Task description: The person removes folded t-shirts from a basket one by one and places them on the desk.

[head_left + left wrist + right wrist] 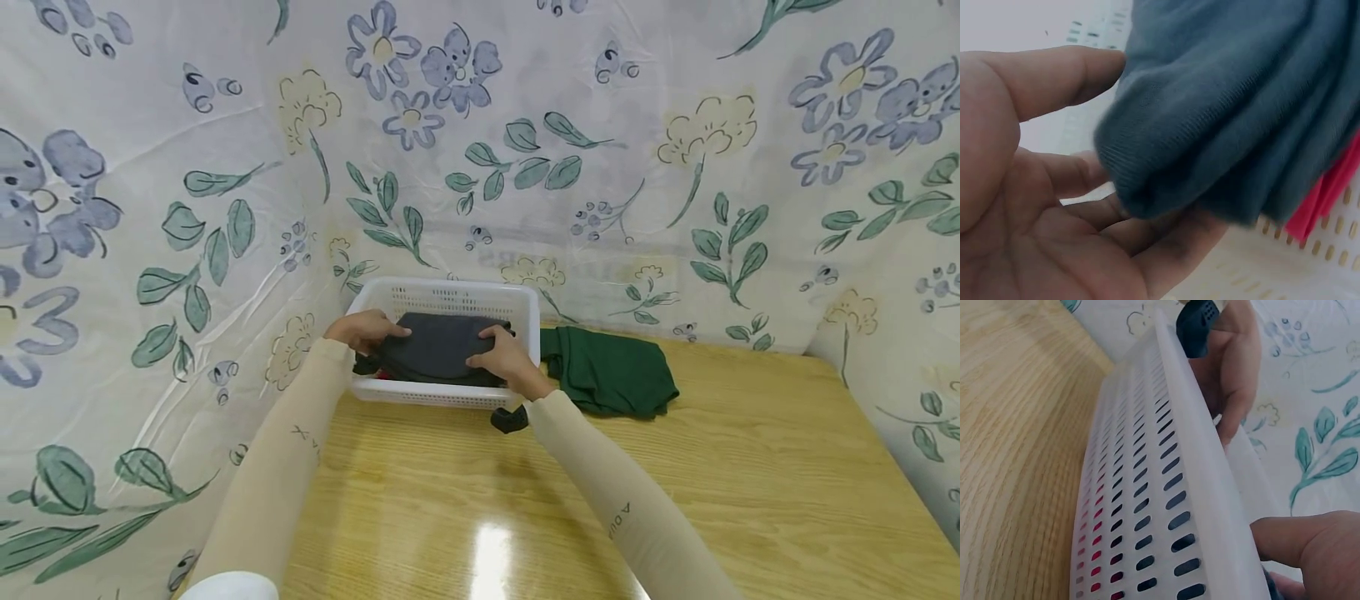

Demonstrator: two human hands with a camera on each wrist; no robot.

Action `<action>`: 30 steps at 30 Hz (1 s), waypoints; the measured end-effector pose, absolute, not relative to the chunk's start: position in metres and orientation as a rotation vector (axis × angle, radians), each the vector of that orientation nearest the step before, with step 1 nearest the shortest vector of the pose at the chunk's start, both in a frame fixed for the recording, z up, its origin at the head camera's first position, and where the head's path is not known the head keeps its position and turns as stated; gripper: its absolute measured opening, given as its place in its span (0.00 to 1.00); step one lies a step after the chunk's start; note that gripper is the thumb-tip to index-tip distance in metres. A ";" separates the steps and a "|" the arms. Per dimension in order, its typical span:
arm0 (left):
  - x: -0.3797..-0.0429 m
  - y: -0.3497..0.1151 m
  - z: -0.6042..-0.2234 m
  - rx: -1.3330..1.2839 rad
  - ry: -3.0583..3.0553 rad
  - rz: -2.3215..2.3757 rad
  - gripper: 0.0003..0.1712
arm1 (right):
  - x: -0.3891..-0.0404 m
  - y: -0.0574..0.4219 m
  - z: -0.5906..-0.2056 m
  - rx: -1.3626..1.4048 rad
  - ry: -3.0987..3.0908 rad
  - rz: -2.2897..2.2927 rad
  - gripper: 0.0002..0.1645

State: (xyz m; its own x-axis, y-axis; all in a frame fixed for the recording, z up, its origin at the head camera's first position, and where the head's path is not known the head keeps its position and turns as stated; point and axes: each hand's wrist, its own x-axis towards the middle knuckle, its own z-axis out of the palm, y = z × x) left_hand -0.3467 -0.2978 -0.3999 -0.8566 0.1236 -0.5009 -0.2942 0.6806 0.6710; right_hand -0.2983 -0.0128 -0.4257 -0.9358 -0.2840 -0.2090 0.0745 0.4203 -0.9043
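Note:
A folded dark grey garment [442,346] lies inside a white perforated plastic basket [435,392]. My left hand [367,329] holds its left end, the thumb on top. In the left wrist view, the left hand's fingers pass under the layered folds of the dark garment [1210,106]. At the right end, my right hand [510,362] grips the garment, reaching over the basket's right wall. The right wrist view shows the right thumb [1297,540] past the rim; its other fingers are mostly hidden. Some red cloth [1322,197] shows beneath the garment.
To the right of the basket, a dark green cloth [615,371] lies on the wooden table [750,467]. A floral sheet [465,208] hangs behind and on both sides. The basket stands near the table's back left corner.

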 end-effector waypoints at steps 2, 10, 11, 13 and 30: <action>-0.347 -0.296 -0.400 -0.119 2.372 1.077 0.30 | -0.298 -0.013 -0.426 -0.167 2.317 -1.530 0.36; -0.344 -0.289 -0.402 -0.066 2.363 1.115 0.42 | -0.297 -0.013 -0.429 -0.197 2.265 -1.553 0.37; -0.344 -0.289 -0.402 -0.051 2.365 1.125 0.42 | -0.298 -0.013 -0.429 -0.205 2.274 -1.557 0.37; -0.344 -0.289 -0.403 -0.016 2.371 1.131 0.41 | -0.298 -0.013 -0.429 -0.226 2.291 -1.571 0.37; -0.335 -0.293 -0.377 0.024 2.501 1.218 0.28 | -0.302 -0.009 -0.421 -0.387 2.439 -1.750 0.31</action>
